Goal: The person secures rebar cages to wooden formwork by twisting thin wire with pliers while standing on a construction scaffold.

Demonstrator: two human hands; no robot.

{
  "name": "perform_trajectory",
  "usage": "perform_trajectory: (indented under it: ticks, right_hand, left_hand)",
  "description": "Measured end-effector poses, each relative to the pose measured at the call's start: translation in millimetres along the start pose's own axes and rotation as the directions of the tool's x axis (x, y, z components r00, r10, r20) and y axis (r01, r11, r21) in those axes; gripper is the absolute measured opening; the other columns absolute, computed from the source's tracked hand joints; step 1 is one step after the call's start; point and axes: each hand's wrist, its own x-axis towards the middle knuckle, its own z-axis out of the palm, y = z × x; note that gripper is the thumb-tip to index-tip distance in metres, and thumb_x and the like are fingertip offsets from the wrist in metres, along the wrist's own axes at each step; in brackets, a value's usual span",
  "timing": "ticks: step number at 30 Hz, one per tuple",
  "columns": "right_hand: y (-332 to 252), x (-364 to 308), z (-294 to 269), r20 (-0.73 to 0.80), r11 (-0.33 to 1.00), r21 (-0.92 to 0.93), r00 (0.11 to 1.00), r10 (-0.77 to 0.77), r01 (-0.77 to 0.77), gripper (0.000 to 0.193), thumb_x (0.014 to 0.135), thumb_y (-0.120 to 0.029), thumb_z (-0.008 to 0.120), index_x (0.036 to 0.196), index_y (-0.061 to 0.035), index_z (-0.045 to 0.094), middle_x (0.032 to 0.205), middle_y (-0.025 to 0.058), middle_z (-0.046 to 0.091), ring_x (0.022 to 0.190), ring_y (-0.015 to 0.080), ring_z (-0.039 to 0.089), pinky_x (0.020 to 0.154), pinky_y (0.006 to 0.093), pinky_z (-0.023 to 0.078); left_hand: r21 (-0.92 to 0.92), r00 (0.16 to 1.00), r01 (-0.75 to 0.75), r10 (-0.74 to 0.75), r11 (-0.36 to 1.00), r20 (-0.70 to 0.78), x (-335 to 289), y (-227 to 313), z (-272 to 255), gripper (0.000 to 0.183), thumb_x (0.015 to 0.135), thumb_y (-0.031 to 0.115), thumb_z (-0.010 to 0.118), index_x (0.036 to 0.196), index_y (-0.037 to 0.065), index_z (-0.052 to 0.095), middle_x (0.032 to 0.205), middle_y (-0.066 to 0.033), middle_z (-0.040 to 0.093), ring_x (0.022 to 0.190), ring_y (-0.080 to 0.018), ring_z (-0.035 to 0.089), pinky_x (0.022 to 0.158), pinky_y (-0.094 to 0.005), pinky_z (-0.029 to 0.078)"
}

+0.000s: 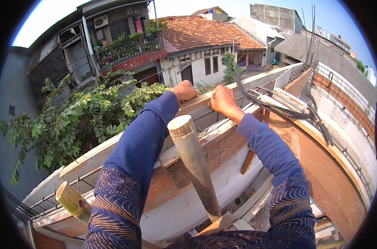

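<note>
Blue sleeves [140, 145], right grip [225, 101] unclear

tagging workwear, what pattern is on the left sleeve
The left sleeve is blue with tan speckles and wavy lines, clearest in the head view.

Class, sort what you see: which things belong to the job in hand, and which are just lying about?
Likely part of the job: left hand, right hand, wooden board beside them, steel bars.

Apparently just about: dark wire bundle, round post, leafy branches, tiled roof.
</note>
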Motion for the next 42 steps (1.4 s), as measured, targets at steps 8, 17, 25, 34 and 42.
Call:
perform_trajectory:
  ticks: [8, 17, 25, 34, 42]
  right_hand:
    - [3, -4, 3, 0.020, 0.994, 0.098, 0.999, 0.045, -0.047, 0.014, 0.062, -0.002, 0.063, 0.068, -0.0030, 0.076, 0.075, 0.0225, 0.071, 0.079, 0.0376, 0.074, 0.078, 0.0395, 0.058]
    - [0, 7, -8, 0.056, 0.992, 0.091, 0.995, 0.077, -0.082, 0.013, 0.068, 0.003, 0.064, 0.075, -0.0034, 0.073, 0.083, 0.0234, 0.072, 0.088, 0.0388, 0.073, 0.080, 0.0420, 0.057]
    - [1, 9, 4, -0.040, 0.998, -0.022, 0.997, -0.068, 0.067, 0.009, 0.069, 0.005, 0.064, 0.073, -0.0017, 0.066, 0.082, 0.0228, 0.071, 0.089, 0.0425, 0.071, 0.079, 0.0452, 0.056]
    - [9, -19, -38, 0.123, 0.959, -0.275, 0.992, -0.031, 0.064, 0.006, 0.070, -0.006, 0.069, 0.072, -0.0065, 0.075, 0.084, 0.0214, 0.073, 0.085, 0.0408, 0.072, 0.077, 0.0451, 0.057]
    - [18, 2, -4, 0.052, 0.981, -0.178, 0.996, -0.067, 0.076, 0.008, 0.072, -0.004, 0.068, 0.074, -0.0057, 0.075, 0.082, 0.0218, 0.073, 0.085, 0.0417, 0.072, 0.080, 0.0473, 0.057]
  left_hand:
    - [-0.210, 0.977, 0.121, -0.079, 0.970, 0.199, 56, -1, 29, 0.045, 0.105, 0.038, 0.054, 0.125, 0.001, 0.070, 0.124, -0.0162, 0.070, 0.107, -0.0233, 0.067, 0.087, -0.0430, 0.052]
    - [-0.462, 0.981, 0.169, -0.103, 0.870, 0.165, 67, -18, 27, 0.031, 0.099, 0.023, 0.064, 0.116, -0.001, 0.074, 0.116, -0.0144, 0.073, 0.088, -0.0212, 0.069, 0.074, -0.0377, 0.053]
    - [-0.470, 0.982, 0.169, -0.109, 0.866, 0.153, 62, -14, 33, 0.030, 0.096, 0.026, 0.070, 0.109, 0.000, 0.076, 0.107, -0.0158, 0.074, 0.083, -0.0199, 0.069, 0.068, -0.0374, 0.054]
    - [-0.472, 0.992, 0.122, -0.088, 0.873, 0.093, 70, -21, 36, 0.032, 0.091, 0.024, 0.077, 0.108, -0.002, 0.077, 0.114, -0.0144, 0.074, 0.096, -0.0214, 0.068, 0.078, -0.0377, 0.053]
    - [-0.339, 0.998, 0.060, -0.058, 0.939, 0.016, 92, -27, 43, 0.032, 0.089, 0.023, 0.077, 0.112, 0.002, 0.078, 0.117, -0.0140, 0.074, 0.101, -0.0215, 0.068, 0.083, -0.0386, 0.052]
